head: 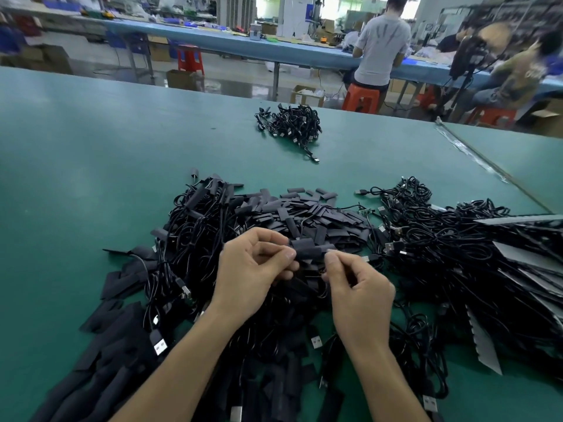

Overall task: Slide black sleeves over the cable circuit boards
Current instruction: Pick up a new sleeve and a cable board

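Here, at a green desk on a factory floor, a worker's left hand and right hand pinch the two ends of one black sleeve, held just above the heap. Both hands have their fingers curled, thumb and forefinger closed on the sleeve. Whether a board is already inside it cannot be told. Beneath them lies a thick heap of loose sleeves. To the right is a tangle of cables, with one bare green circuit board showing at its near edge. A smaller bundle of cables sits well apart at the far side of the desk. It may be finished work, though it is too small to confirm. Judging by the size of the near piles, the job looks to be at an early stage, with most cables left to sleeve. Another worker sits at a blue desk behind.
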`<state>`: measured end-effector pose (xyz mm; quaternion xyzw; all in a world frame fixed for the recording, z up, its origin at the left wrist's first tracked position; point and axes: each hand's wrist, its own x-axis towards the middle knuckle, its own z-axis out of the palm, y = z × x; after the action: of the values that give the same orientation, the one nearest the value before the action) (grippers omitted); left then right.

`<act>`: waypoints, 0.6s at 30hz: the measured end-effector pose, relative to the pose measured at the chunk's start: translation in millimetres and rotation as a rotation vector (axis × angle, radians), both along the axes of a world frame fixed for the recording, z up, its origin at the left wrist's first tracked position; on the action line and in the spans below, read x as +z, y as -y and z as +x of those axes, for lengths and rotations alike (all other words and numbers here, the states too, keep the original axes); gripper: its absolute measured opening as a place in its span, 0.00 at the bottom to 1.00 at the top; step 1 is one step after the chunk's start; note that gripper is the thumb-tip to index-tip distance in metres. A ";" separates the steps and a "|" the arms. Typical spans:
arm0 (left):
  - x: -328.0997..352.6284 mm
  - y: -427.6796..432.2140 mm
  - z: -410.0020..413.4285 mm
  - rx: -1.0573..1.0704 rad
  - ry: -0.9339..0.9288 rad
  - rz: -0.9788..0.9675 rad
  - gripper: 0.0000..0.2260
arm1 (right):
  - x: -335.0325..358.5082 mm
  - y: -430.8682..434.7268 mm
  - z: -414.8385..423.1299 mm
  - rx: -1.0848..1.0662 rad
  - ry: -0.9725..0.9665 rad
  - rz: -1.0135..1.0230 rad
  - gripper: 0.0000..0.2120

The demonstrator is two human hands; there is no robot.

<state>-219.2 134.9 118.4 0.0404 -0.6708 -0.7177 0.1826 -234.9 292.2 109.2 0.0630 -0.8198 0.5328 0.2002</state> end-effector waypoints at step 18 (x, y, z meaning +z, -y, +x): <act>40.8 62.1 -27.7 0.533 0.162 -0.850 0.15 | 23.1 -41.7 -6.8 -0.091 0.487 0.727 0.13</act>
<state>-246.9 72.8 159.3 0.1877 -0.8819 -0.3044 0.3071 -241.8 333.8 132.3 -0.0342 -0.9792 0.1995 -0.0109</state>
